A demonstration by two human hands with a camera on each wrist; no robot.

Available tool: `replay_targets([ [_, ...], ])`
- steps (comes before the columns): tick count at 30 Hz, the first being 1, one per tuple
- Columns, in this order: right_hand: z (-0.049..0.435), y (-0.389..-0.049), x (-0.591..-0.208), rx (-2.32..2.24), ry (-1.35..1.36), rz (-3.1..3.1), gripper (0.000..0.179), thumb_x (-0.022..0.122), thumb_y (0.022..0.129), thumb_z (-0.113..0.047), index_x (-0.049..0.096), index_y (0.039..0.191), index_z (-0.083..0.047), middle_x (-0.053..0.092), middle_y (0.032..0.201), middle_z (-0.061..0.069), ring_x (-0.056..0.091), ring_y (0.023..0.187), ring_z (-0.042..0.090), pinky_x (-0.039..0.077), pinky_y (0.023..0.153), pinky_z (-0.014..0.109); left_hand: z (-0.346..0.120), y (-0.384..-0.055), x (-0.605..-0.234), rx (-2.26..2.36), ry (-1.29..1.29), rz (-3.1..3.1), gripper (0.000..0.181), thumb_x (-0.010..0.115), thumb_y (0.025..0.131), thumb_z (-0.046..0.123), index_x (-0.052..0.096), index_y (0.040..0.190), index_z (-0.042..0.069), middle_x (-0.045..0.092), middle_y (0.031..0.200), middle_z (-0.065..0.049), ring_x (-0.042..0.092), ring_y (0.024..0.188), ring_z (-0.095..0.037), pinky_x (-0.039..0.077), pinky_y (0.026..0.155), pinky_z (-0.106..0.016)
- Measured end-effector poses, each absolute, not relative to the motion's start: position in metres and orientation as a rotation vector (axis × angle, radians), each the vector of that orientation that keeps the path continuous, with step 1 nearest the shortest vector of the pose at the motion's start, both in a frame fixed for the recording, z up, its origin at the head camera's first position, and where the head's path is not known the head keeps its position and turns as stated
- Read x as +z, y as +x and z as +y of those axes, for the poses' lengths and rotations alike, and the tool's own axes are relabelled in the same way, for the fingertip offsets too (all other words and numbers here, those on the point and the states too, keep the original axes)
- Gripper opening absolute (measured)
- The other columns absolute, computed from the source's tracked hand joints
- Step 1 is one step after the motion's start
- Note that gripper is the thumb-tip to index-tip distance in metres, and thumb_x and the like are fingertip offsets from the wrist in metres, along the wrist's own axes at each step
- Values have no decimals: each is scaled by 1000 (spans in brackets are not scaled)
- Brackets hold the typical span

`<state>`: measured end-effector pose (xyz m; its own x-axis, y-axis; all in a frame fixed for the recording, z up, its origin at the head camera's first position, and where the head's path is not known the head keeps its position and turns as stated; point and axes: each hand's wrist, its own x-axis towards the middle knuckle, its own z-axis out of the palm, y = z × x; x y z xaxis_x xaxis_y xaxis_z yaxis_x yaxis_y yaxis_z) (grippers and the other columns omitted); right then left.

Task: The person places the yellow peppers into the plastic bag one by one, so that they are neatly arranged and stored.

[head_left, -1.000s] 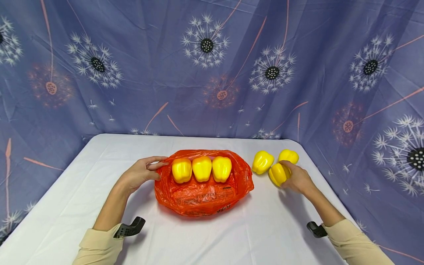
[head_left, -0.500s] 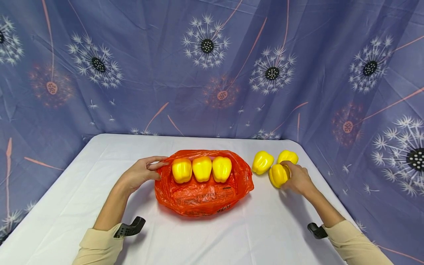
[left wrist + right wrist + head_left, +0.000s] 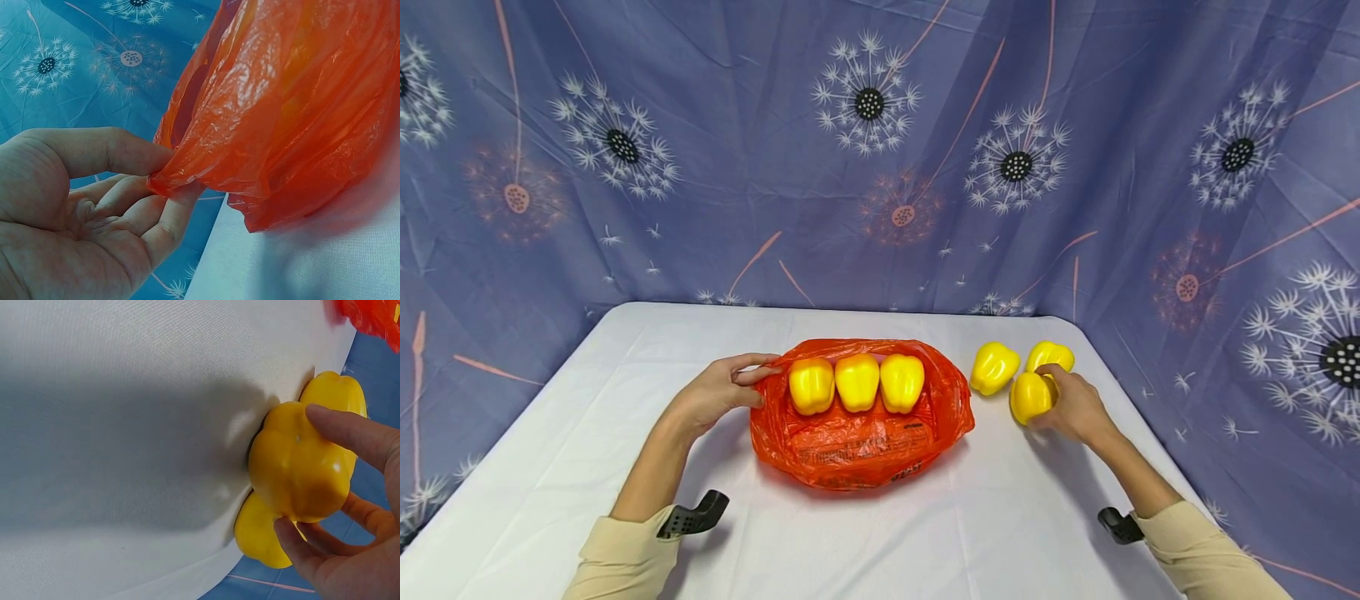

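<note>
My left hand (image 3: pixel 718 396) pinches the left edge of a red plastic bag (image 3: pixel 861 446) between thumb and fingers, as the left wrist view shows close up. The bag's mouth is spread wide, and three yellow bell peppers (image 3: pixel 857 383) sit side by side inside it. On the right, my right hand (image 3: pixel 1075 406) grips another yellow bell pepper (image 3: pixel 297 464), thumb on one side and fingers on the other. Beyond that one lie two more peppers, one to the left (image 3: pixel 995 367) and one behind (image 3: pixel 1051 356).
A white cloth covers the table (image 3: pixel 925 542). A blue curtain (image 3: pixel 737 167) with dandelion prints hangs along the back and both sides. Black wrist mounts (image 3: pixel 694 515) stick out from both sleeves.
The pepper in my right hand has turned and shifted slightly toward me. My left hand and the bag stay in place.
</note>
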<state>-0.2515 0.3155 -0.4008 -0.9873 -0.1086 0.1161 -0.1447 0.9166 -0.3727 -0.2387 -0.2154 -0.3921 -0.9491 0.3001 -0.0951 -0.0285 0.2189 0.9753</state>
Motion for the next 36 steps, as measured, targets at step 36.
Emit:
replay_targets([
  [36,297,-244,-372,576,194,-2885,83,95,60,-32,57,126,0,65,111,30,56,102,47,46,81,59,-215,-239,-392,1786,255,2235,74,61,76,-10,45,149,-4,54,145,-26,38,146,-38,49,84,-20],
])
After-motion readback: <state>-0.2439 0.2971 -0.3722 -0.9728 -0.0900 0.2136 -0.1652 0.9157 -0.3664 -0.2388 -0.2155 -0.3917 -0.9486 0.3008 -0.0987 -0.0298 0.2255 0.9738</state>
